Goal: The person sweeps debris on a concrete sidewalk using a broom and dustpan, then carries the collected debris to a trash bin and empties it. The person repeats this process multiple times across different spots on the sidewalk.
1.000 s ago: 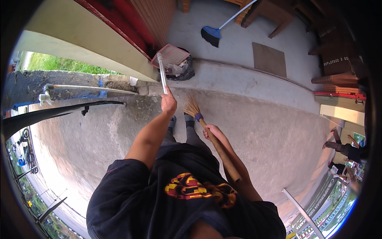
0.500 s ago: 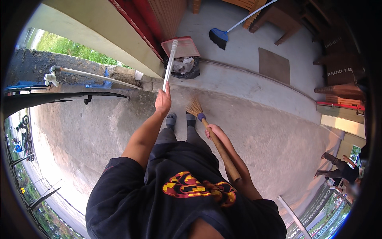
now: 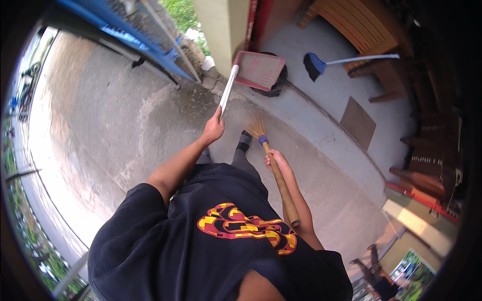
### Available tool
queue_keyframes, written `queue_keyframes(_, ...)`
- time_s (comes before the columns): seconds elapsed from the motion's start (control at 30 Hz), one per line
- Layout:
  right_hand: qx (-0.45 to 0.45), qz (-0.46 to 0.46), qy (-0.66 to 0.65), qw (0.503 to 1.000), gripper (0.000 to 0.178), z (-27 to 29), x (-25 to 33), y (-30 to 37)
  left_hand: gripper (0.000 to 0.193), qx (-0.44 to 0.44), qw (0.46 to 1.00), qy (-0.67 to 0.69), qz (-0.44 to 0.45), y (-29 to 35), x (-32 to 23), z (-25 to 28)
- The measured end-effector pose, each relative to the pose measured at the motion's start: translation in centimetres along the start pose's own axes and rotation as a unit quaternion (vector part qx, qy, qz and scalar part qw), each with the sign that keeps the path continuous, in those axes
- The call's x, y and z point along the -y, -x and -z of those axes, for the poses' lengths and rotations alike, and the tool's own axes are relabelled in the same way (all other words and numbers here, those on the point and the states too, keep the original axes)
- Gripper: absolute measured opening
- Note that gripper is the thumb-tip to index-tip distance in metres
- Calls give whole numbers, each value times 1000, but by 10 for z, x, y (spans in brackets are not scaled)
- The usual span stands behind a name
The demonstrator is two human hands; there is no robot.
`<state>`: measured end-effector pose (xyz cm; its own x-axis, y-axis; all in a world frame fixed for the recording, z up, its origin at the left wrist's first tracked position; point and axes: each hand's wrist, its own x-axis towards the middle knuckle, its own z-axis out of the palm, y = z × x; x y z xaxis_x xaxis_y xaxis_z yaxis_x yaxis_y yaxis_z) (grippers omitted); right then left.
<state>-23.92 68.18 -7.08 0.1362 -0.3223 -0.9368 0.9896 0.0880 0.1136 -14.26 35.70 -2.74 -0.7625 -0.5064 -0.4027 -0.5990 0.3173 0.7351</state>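
Observation:
My left hand [image 3: 214, 129] is closed round the white handle of a long-handled dustpan [image 3: 259, 70]. Its reddish pan hangs ahead of me, over a bin lined with a black bag [image 3: 277, 89], hiding most of the bin's opening. Whether pan and bin touch, I cannot tell. In my right hand [image 3: 274, 159] is a stick broom [image 3: 284, 195], gripped just below its purple binding. The broom's thin straw-coloured bristles point forward, close to my sandalled foot [image 3: 244, 141]; contact with the ground is unclear.
A raised grey floor edge [image 3: 321, 135] runs diagonally ahead to the right. On that floor are a blue broom [image 3: 314, 66], a brown mat [image 3: 358, 123] and wooden furniture [image 3: 356, 25]. A cream pillar [image 3: 216, 35] stands ahead. Another person [image 3: 379, 281] is at lower right.
My view has turned left, so the surroundings appear rotated clockwise. The pan now covers the bin's contents, which showed before. Both hands keep their holds, and my feet have shifted.

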Motion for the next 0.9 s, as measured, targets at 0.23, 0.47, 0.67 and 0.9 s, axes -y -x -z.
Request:
queue_keyframes(0.23,-24,-19,178,984,20,-100,-29,8,68,-20,995,63,70,144,132,83)
queue_keyframes(0.47,-79,-39,399,913,16,-286,-135,-58,69,-107,860,396,302,285,258,166)
queue_keyframes(0.67,-44,-46,611,789,16,-458,-244,-125,15,-303,599,681,294,355,352,234)
queue_keyframes(0.9,20,-50,750,659,16,-623,-371,-168,5,-450,361,780,244,445,458,294)
